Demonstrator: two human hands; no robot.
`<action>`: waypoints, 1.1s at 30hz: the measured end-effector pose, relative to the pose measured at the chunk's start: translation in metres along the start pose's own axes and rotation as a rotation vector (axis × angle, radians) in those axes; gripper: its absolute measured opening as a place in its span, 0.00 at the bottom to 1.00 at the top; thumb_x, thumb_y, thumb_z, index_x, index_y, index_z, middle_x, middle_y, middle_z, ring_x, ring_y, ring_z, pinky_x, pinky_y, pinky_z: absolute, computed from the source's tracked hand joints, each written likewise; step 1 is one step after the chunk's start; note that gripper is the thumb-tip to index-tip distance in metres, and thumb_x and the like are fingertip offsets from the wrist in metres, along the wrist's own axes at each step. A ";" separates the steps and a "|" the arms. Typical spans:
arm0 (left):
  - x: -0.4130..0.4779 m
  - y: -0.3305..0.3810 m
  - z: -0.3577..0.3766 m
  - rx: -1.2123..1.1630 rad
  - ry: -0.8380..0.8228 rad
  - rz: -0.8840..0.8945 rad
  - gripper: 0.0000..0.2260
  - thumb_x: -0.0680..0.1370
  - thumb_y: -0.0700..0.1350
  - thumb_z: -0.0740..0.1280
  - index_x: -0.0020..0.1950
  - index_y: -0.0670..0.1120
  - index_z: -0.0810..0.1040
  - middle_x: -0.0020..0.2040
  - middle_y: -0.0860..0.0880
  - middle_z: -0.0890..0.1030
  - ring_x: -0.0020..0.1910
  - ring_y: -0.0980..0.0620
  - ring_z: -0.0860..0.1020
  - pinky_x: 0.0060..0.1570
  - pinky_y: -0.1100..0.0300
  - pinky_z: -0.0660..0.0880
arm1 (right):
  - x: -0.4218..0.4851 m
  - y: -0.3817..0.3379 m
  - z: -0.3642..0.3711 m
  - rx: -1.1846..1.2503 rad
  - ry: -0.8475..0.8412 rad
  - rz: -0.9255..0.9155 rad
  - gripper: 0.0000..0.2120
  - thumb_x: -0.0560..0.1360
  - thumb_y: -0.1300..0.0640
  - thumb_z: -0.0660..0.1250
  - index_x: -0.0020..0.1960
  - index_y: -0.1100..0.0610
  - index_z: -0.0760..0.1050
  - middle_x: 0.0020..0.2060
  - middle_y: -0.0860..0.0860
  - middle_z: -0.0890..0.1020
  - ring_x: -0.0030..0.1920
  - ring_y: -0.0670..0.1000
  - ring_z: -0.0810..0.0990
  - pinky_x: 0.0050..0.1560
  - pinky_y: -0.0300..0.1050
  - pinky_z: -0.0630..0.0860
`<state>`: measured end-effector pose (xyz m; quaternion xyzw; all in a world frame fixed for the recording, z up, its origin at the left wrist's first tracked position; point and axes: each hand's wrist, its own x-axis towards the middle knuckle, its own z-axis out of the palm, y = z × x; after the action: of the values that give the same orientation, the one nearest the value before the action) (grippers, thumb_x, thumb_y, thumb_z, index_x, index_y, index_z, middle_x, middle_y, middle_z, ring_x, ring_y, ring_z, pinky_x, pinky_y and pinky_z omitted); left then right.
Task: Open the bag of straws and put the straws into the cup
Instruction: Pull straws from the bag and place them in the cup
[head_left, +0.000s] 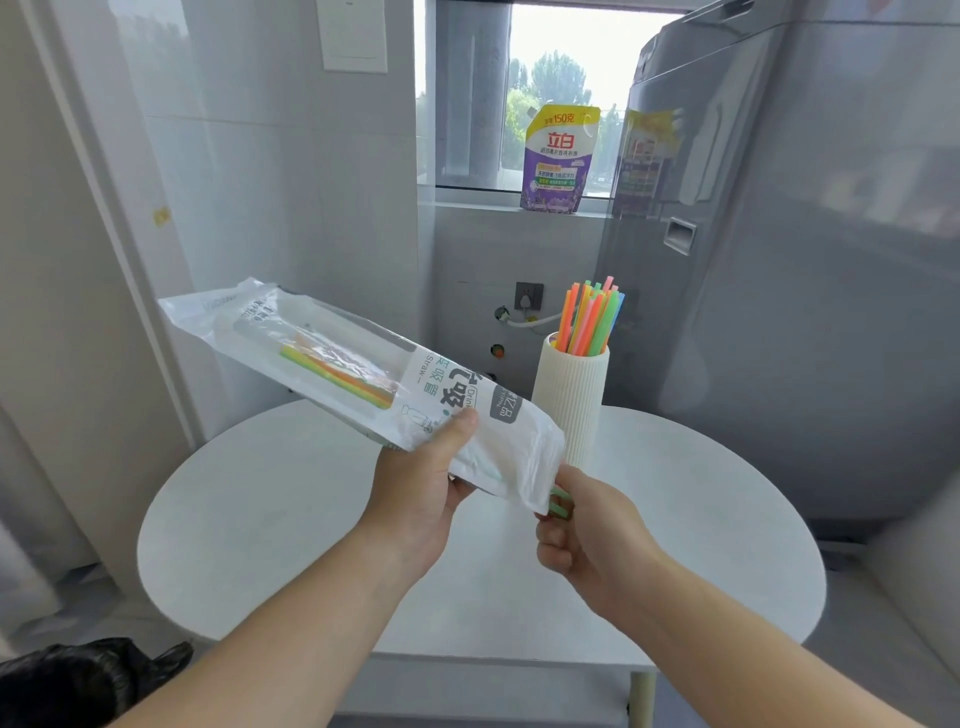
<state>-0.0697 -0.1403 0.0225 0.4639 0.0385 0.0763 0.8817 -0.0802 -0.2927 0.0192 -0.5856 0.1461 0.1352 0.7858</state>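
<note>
Bag of straws (332, 358), tilted above the desk (260, 519). The left hand (415, 493) grips it near its open lower end, fingers curled round the film. The right hand (587, 525) pinches the green straw ends (558, 504) emerging there. The ribbed cup (569, 400) stands just behind, part-filled. The film is probably limp and slippery, and the straws light and easily kinked, so they are best grasped bundled near the ends.

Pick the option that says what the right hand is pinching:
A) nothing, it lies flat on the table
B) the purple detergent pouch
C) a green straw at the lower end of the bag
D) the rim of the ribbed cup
C: the right hand pinches a green straw poking out of the lower end of the bag, which the left hand grips; the cup stands apart behind.
</note>
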 end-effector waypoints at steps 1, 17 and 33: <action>0.000 0.000 0.000 -0.010 0.006 -0.006 0.19 0.79 0.38 0.70 0.69 0.49 0.78 0.59 0.48 0.86 0.56 0.48 0.85 0.43 0.56 0.82 | 0.001 0.001 -0.002 0.004 -0.020 -0.015 0.08 0.79 0.59 0.64 0.41 0.58 0.73 0.31 0.51 0.69 0.26 0.48 0.62 0.23 0.39 0.59; 0.009 0.000 -0.008 -0.097 0.126 -0.035 0.17 0.79 0.38 0.70 0.67 0.46 0.79 0.59 0.46 0.86 0.49 0.50 0.86 0.38 0.56 0.82 | 0.002 -0.005 -0.013 -0.061 0.020 -0.145 0.12 0.82 0.55 0.64 0.53 0.66 0.78 0.33 0.55 0.74 0.25 0.50 0.70 0.25 0.42 0.71; 0.011 -0.004 -0.009 -0.188 0.188 -0.149 0.09 0.79 0.37 0.69 0.57 0.47 0.81 0.43 0.50 0.88 0.39 0.52 0.87 0.32 0.58 0.82 | 0.003 -0.014 -0.023 -0.315 0.027 -0.305 0.15 0.83 0.49 0.62 0.50 0.62 0.76 0.32 0.55 0.74 0.26 0.50 0.70 0.26 0.43 0.70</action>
<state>-0.0600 -0.1330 0.0141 0.3659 0.1480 0.0571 0.9170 -0.0735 -0.3191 0.0243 -0.7181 0.0437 0.0280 0.6940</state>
